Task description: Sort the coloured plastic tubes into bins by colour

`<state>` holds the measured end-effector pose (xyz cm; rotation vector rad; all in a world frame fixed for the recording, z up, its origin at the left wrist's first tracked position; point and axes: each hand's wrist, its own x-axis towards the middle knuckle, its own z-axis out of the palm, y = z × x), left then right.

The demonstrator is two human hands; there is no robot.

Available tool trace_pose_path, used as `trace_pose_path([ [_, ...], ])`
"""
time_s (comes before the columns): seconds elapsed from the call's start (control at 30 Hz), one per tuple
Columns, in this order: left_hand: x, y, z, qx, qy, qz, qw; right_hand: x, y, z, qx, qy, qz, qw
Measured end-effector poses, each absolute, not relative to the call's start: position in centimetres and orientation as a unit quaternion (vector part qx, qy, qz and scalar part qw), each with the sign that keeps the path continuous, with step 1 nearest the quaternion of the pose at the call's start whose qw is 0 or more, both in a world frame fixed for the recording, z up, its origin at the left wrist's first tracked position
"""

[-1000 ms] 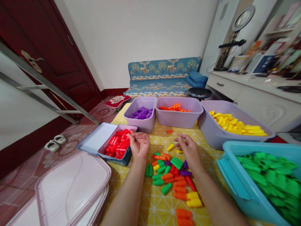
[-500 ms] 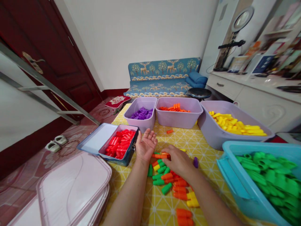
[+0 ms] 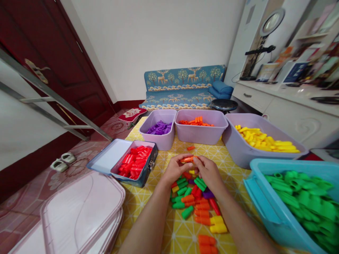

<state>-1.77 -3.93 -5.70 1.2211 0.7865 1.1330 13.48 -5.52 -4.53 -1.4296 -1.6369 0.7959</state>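
My left hand [image 3: 174, 169] and my right hand [image 3: 209, 171] meet above a pile of mixed plastic pieces [image 3: 196, 201] on the yellow tablecloth [image 3: 174, 229]. Both pinch the same orange piece [image 3: 188, 159], one hand at each end. The pile under them holds green, orange, red, yellow and purple pieces. A metal tin of red pieces [image 3: 135, 161] lies just left of my left hand.
Lilac bins at the back hold purple pieces [image 3: 160, 127], orange pieces [image 3: 196, 122] and yellow pieces [image 3: 262, 141]. A blue bin of green pieces [image 3: 304, 197] stands at the right. One loose orange piece [image 3: 191, 148] lies near the bins. Pink lids [image 3: 79, 211] are stacked at the left.
My left hand was palm up and open by the tin; it has closed. My right hand rose from the pile with an orange piece, and both hands now grip it together.
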Motion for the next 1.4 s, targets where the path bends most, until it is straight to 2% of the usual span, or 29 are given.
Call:
trace_pose_path([
  [0.13,-1.8,-3.2,-6.5,0.501,0.378,0.511,0.587,13.6,-5.2,-5.4,-0.535,-0.639,0.349,0.43],
  [0.33,-2.2,-2.8,-6.1,0.479,0.416,0.548,0.545,13.3,-5.7,-4.9,-0.489,-0.639,0.458,0.378],
  [0.6,-2.1,-2.8,-6.3,0.497,0.414,0.546,0.532,12.8,-5.9,-3.5,-0.486,-0.624,0.416,0.448],
  [0.73,-2.1,-2.7,-6.6,0.482,0.421,0.556,0.53,13.4,-6.2,-2.2,-0.482,-0.626,0.452,0.414],
  [0.8,-2.1,-2.7,-6.6,0.476,0.424,0.559,0.53,13.8,-6.3,-1.2,-0.484,-0.583,0.449,0.474],
  [0.93,-1.9,-2.8,-6.5,0.472,0.418,0.559,0.538,14.8,-6.4,1.0,-0.392,-0.387,0.355,0.755],
  [1.0,-1.8,-2.9,-6.4,0.48,0.411,0.555,0.541,15.0,-6.4,1.4,-0.352,-0.34,0.356,0.796],
  [1.07,-1.8,-3.0,-6.3,0.489,0.399,0.549,0.548,15.0,-6.3,0.9,-0.383,-0.357,0.383,0.761],
  [1.17,-1.8,-3.1,-6.2,0.505,0.378,0.539,0.558,14.2,-5.9,-1.2,-0.483,-0.473,0.397,0.621],
  [1.27,-1.9,-3.2,-6.1,0.521,0.37,0.529,0.558,13.2,-5.6,-3.3,-0.512,-0.598,0.348,0.51],
  [1.4,-1.9,-3.4,-6.0,0.534,0.379,0.508,0.559,12.9,-5.7,-3.6,-0.517,-0.631,0.321,0.481],
])
